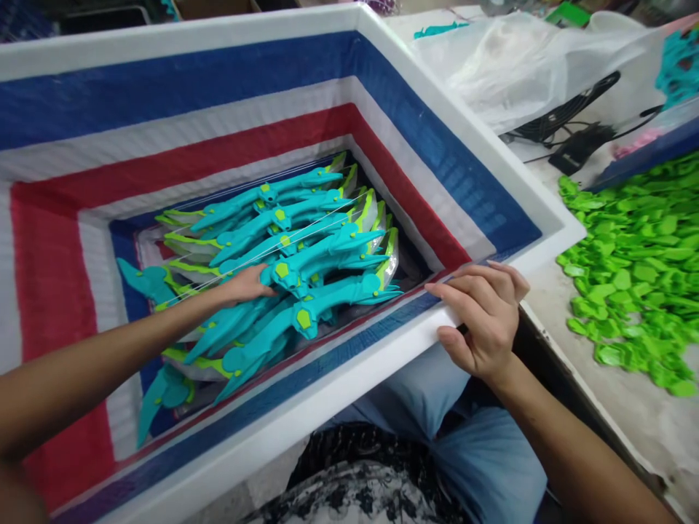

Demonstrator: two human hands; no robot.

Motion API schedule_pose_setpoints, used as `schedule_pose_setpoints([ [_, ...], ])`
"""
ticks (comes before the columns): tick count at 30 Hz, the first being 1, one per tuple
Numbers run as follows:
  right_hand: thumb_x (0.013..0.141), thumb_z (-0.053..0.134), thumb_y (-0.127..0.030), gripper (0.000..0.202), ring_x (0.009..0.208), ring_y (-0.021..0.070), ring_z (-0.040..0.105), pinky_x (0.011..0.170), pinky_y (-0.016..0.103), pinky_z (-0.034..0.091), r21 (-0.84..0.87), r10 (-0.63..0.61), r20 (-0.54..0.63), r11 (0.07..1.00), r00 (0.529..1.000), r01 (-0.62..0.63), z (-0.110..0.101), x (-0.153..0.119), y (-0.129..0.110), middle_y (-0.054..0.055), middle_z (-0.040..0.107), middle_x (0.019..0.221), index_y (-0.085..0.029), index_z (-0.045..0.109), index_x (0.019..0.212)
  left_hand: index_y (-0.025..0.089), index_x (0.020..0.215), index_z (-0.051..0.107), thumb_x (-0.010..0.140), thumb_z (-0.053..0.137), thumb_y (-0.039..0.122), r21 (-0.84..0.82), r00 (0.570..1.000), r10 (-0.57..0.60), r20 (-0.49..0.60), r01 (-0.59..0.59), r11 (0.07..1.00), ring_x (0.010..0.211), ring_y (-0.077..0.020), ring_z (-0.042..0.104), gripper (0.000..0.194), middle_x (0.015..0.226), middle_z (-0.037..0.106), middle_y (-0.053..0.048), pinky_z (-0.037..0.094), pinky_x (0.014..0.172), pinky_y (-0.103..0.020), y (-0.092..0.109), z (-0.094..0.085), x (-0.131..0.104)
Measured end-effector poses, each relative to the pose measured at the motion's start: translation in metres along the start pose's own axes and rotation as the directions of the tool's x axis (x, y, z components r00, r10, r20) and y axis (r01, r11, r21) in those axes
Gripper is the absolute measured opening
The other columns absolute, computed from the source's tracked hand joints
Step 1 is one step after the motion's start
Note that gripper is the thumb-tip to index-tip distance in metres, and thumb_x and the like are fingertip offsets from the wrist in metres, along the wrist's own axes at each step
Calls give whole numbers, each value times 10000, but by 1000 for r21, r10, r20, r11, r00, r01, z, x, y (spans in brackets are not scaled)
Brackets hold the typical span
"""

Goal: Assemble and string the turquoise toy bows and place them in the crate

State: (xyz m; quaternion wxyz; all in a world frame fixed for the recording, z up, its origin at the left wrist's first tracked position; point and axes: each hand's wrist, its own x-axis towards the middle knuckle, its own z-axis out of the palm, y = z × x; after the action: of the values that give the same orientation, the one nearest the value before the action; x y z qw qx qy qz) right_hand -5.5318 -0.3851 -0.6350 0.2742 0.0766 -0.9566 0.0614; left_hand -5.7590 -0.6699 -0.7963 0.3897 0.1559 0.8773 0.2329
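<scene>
Inside a deep white-rimmed bin (404, 320), lined with blue, white and red striped fabric (49, 269), lie several turquoise toy bows (338, 295) with lime-green parts and thin white strings. They rest side by side in a row. My left hand (248, 284) reaches down into the bin, its fingers closed round the middle of one turquoise bow; the fingertips are partly hidden. On the bin's near right rim, my right hand (483, 316) has its fingers hooked over the edge, with the thumb on the near side.
Many loose lime-green plastic pieces (638, 269) cover the table (557, 320) at the right. Behind them are a translucent plastic bag (507, 65), a black adapter with cables (582, 149) and a turquoise piece (680, 69). My knees (491, 451) are below the bin.
</scene>
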Motion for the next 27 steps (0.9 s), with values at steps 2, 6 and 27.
schedule_pose_setpoints([
  [2, 892, 321, -529, 471, 930, 242, 540, 953, 474, 294, -3, 4, 2, 1000, 1000, -4, 0, 0, 0, 47, 612, 800, -242, 671, 1022, 211, 1110, 555, 605, 654, 354, -69, 998, 57, 40, -54, 996, 1019, -202, 577, 534, 1129, 669, 38, 451, 863, -260, -6, 1, 2],
  [6, 894, 319, -523, 465, 929, 242, 530, 955, 476, 282, 6, 9, 2, 1000, 1000, -9, -1, 1, -1, 46, 597, 784, -244, 670, 1018, 199, 1094, 560, 601, 651, 365, -61, 996, 86, 28, -84, 995, 1037, -209, 566, 528, 1134, 664, 35, 436, 883, -262, -14, 1, 5],
  [27, 880, 370, -471, 414, 936, 253, 545, 951, 487, 293, 20, 6, -31, 1000, 999, -5, 1, -1, -2, 53, 610, 810, -229, 672, 1027, 209, 1064, 593, 632, 681, 472, -53, 987, 160, 3, -159, 986, 979, -197, 593, 514, 1072, 687, 58, 446, 827, -222, -33, -8, 4],
])
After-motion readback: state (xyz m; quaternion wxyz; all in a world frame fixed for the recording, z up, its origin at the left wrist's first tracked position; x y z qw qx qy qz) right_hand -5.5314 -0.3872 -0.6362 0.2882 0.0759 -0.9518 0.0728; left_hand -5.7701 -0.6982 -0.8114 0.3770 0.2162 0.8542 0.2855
